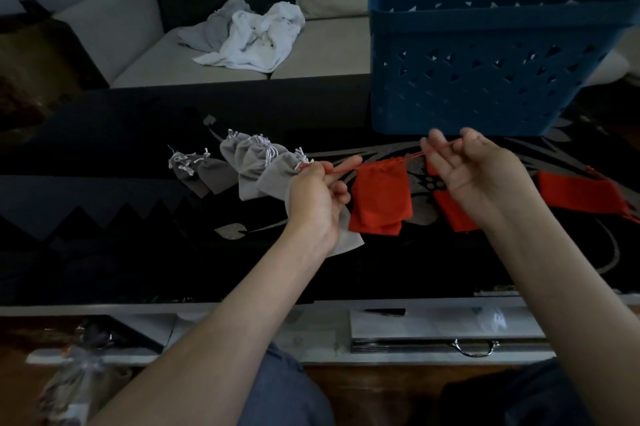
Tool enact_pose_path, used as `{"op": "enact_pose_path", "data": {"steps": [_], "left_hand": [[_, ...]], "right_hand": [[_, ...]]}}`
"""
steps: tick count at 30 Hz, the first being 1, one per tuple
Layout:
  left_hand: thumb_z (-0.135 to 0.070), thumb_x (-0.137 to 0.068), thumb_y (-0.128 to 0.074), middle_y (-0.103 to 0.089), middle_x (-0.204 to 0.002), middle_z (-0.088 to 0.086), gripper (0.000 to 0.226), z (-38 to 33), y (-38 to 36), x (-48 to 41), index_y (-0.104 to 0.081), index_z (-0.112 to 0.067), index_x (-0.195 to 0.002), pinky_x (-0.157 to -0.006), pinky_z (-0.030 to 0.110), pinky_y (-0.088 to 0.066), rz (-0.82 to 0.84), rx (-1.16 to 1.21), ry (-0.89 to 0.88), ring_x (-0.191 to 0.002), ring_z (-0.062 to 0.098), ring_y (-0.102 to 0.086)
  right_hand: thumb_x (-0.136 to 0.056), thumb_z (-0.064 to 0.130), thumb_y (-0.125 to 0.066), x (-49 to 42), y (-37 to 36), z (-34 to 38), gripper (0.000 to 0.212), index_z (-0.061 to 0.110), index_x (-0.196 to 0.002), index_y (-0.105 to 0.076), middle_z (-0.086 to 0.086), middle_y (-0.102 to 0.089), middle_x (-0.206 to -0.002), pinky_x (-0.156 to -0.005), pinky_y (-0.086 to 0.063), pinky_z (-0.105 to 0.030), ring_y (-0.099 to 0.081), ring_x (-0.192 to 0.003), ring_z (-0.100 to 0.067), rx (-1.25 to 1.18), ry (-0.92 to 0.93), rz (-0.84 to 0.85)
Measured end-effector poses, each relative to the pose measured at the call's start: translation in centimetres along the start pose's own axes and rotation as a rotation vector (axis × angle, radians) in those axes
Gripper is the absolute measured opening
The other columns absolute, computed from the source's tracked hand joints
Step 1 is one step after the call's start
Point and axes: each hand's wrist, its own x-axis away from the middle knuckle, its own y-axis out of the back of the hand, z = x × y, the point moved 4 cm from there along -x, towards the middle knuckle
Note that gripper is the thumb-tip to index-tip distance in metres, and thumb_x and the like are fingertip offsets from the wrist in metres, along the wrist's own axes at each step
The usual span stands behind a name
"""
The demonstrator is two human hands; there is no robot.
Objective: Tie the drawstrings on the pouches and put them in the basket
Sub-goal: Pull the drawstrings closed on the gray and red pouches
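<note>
The inside of the blue perforated plastic basket (485,79) is hidden behind its near wall, so its contents cannot be told. A second red pouch (453,214) is partly covered by the right hand (474,172), and a third red pouch (581,191) runs to the right edge. The small dark grey pouches (204,172) are hard to make out in the dim light.

A red fabric pouch (381,197) is held between the two hands over the glossy black worktop (138,217) by its thin red drawstring (414,157). One cord is pinched in the curled grip of the left hand (317,198), just left of the pouch mouth. The other is pinched at the right hand's fingertips, up and to the right, with the remaining fingers spread.

Light grey pouches (249,165) with white cords are laid beside the left hand. The basket is set at the worktop's back right.
</note>
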Motion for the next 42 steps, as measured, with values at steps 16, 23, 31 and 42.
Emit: {"op": "enact_pose_path", "data": {"steps": [16,23,31,42], "left_hand": [[-0.008,-0.102,-0.031,-0.034,-0.038,-0.010,0.029,1.2,-2.4,1.6,-0.054,-0.007,-0.085,-0.033,0.014,-0.020,0.380,-0.479,-0.019,-0.031,-0.001,-0.028],[0.004,-0.094,-0.046,-0.060,-0.059,-0.019,0.024,2.5,-4.0,4.1,-0.055,-0.019,-0.091,-0.056,0.010,-0.037,0.747,-0.857,-0.188,-0.051,-0.008,-0.050],[-0.019,-0.099,-0.049,-0.058,-0.057,-0.018,0.020,2.2,-3.8,4.0,-0.063,-0.023,-0.086,-0.060,0.013,-0.037,0.715,-0.925,-0.241,-0.054,-0.008,-0.052],[-0.034,-0.100,-0.039,-0.044,-0.048,-0.006,0.042,1.6,-2.6,1.6,-0.063,0.001,-0.094,-0.049,0.022,-0.033,0.474,-0.546,-0.271,-0.046,0.012,-0.039]], "right_hand": [[-0.088,0.014,-0.058,1.4,-1.9,1.8,0.005,0.015,-0.087,-0.054,0.006,-0.055,-0.062,-0.059,-0.045,-0.016,-0.054,-0.060,-0.005,0.625,0.128,0.432],[-0.082,0.011,-0.064,3.6,-4.3,-0.1,0.008,0.017,-0.088,-0.062,-0.001,-0.059,-0.068,-0.060,-0.039,-0.027,-0.047,-0.063,-0.020,0.986,0.182,0.575],[-0.086,0.008,-0.062,3.4,-4.6,-0.4,0.011,0.019,-0.087,-0.063,-0.001,-0.061,-0.069,-0.071,-0.043,-0.027,-0.055,-0.073,-0.019,1.014,0.195,0.597],[-0.097,0.029,-0.049,2.1,-2.1,-1.2,0.019,0.016,-0.098,-0.063,0.000,-0.065,-0.085,-0.078,-0.048,-0.028,-0.060,-0.078,-0.009,1.148,0.051,0.387]]}}
